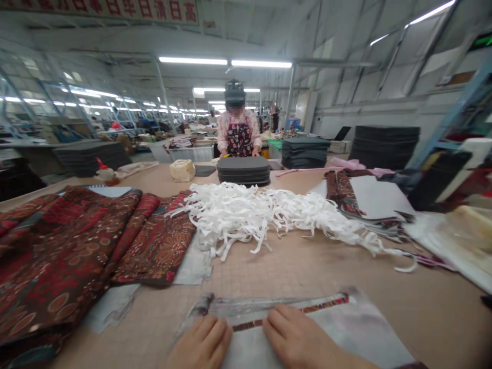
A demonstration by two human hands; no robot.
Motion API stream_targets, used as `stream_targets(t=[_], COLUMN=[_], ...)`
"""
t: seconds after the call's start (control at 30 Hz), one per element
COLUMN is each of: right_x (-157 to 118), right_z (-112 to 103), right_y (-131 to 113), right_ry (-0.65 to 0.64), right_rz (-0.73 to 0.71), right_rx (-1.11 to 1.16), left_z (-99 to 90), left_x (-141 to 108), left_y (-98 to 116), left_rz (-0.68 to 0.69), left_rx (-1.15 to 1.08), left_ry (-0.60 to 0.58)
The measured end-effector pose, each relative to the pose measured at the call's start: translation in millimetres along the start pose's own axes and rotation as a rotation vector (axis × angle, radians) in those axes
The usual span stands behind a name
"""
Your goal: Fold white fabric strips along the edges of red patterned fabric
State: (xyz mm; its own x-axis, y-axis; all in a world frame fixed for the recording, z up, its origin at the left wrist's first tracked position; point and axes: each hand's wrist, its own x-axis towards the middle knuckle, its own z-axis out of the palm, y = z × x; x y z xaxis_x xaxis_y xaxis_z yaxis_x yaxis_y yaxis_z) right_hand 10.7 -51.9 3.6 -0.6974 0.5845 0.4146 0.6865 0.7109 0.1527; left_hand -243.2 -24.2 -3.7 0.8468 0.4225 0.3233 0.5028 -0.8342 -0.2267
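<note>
Close in front of me a pale grey-white fabric piece (361, 328) lies on the table, with a narrow brown-red patterned strip showing along its folded far edge. My left hand (203, 341) is on the left part of this fold, fingers bent and held together on the cloth. To the right, my right hand (294, 335) has its fingers curled onto the same edge, beside the strip. Both thumbs are mostly hidden. Beyond the hands lies a loose heap of white fabric strips (234, 212). Folded brown-red patterned fabric (154, 241) lies left of the hands.
Several dark grey pads are stacked (243, 166) behind the strips, near a yellowish block (182, 170). A red-tipped bottle (105, 171) stands at the far left. More dark stacks (305, 151) are at the back right. Across the table stands a co-worker (239, 136) in a patterned apron.
</note>
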Motion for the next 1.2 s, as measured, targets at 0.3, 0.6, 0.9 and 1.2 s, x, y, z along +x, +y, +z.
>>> stream_targets(t=[0.3, 0.6, 0.9, 1.2], right_x=[42.0, 61.8, 81.7, 88.4], right_z=[-2.2, 32.1, 25.9, 40.9], right_y=[-8.5, -18.4, -24.8, -31.5], right_ry=[-0.105, 0.078, -0.085, 0.147], right_rz=[-0.011, -0.198, -0.086, -0.395], right_rx=[0.253, 0.219, 0.406, 0.189], left_z=[-8.5, -16.3, -35.0, -28.7], left_x=[-11.8, -16.7, -26.5, -35.3], left_y=[-5.4, 0.0, 2.5, 0.0], left_rz=[-0.184, -0.443, -0.325, -0.511], left_rx=[-0.179, -0.335, -0.189, -0.35], left_ry=[0.096, 0.039, 0.063, 0.188])
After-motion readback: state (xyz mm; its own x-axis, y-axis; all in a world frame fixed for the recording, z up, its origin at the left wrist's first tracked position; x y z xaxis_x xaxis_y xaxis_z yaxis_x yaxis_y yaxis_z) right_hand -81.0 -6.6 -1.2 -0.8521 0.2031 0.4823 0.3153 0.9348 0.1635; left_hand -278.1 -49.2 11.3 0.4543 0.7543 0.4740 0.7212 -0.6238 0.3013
